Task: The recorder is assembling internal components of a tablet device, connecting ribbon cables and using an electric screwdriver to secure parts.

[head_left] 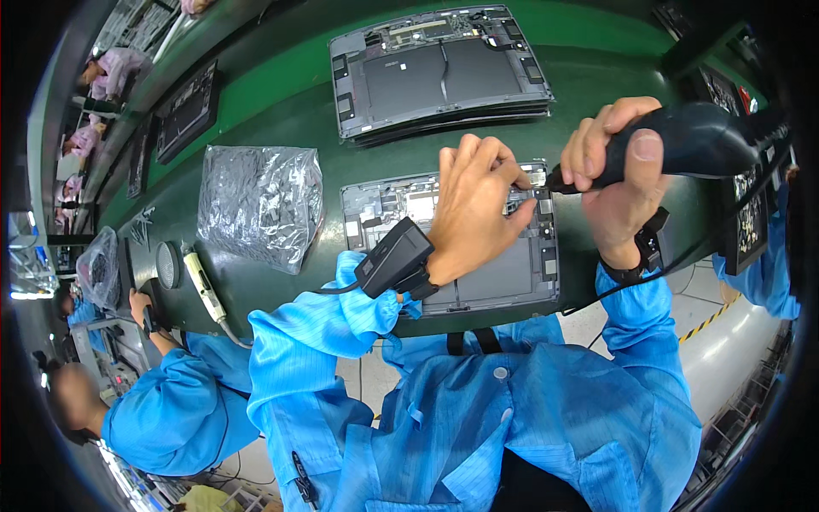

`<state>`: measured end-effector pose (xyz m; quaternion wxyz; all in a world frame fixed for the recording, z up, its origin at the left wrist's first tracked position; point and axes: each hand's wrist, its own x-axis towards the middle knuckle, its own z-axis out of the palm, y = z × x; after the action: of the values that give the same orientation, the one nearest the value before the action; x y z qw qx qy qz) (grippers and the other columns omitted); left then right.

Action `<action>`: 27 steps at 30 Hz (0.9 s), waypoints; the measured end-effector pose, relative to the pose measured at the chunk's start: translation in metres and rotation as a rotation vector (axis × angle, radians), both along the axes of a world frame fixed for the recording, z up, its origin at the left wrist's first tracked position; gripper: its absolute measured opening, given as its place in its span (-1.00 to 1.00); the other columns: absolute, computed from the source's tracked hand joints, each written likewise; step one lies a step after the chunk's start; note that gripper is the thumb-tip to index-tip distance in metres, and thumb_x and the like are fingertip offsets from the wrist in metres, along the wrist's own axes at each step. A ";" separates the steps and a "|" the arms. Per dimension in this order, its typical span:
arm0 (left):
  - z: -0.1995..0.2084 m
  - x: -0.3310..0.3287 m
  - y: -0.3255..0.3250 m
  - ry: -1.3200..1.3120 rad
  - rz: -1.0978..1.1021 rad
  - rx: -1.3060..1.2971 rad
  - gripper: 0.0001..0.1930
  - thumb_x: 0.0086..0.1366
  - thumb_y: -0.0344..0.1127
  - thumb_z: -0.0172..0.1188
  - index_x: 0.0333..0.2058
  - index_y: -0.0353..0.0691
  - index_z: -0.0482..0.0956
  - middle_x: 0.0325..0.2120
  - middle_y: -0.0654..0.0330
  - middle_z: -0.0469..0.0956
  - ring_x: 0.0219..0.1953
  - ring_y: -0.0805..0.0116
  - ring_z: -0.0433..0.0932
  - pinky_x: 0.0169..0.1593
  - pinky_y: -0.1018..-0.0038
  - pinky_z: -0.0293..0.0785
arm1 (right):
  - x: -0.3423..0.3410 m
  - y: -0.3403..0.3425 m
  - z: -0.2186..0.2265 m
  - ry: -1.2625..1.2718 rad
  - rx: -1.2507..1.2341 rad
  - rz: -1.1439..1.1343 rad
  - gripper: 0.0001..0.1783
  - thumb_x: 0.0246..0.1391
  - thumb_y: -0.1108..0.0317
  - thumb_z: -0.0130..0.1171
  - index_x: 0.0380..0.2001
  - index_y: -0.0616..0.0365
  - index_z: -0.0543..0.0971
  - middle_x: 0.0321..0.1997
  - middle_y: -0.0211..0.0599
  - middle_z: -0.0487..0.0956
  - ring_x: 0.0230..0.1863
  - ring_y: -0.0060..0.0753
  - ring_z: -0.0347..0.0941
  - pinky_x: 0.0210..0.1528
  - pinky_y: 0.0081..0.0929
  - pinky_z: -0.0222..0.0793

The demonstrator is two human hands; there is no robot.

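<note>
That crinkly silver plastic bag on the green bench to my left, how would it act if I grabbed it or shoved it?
The silver bag looks wrinkled and slumped, so it would probably be floppy and sag when lifted. Its glossy film may be slippery. Lying low and wide on the bench, it seems unlikely to roll or tip.

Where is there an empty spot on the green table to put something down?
Bare green table lies between the crinkly plastic bag and the stacked laptop cases. It is crowded where the left hand and right hand with the black screwdriver work.
</note>
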<state>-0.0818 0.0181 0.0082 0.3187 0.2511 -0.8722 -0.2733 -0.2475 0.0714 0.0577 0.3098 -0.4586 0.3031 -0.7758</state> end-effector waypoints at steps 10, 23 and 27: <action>-0.002 -0.008 0.002 -0.024 0.049 0.018 -0.83 0.07 -0.41 0.55 -0.33 -0.18 0.77 -0.18 0.25 0.55 -0.04 0.18 0.47 0.02 0.24 0.26 | -0.002 -0.002 -0.008 -0.011 -0.038 -0.053 -0.72 0.45 0.25 0.23 -0.10 0.28 0.48 -0.58 -0.30 0.48 -0.65 -0.55 0.34 -0.55 -0.50 0.35; -0.008 -0.024 0.011 -0.061 0.076 -0.214 -0.76 0.15 -0.55 0.40 -0.21 -0.25 0.59 -0.13 0.15 0.55 0.02 0.06 0.45 0.02 0.16 0.28 | -0.025 0.008 -0.007 0.015 -0.064 -0.108 -0.71 0.48 0.21 0.19 -0.10 0.27 0.48 -0.58 -0.32 0.46 -0.64 -0.53 0.34 -0.55 -0.46 0.38; 0.021 -0.020 -0.006 0.107 0.057 -0.252 -0.76 0.26 -0.59 0.33 -0.14 -0.25 0.51 -0.14 0.06 0.58 -0.05 0.00 0.54 0.01 0.14 0.35 | -0.033 0.007 -0.004 0.008 -0.097 -0.130 -0.71 0.49 0.20 0.18 -0.10 0.26 0.48 -0.58 -0.32 0.45 -0.64 -0.53 0.34 -0.54 -0.44 0.39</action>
<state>-0.1020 0.0120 0.0291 0.4016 0.2187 -0.8738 -0.1652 -0.2806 0.0786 0.0538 0.2349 -0.4556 0.2957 -0.8061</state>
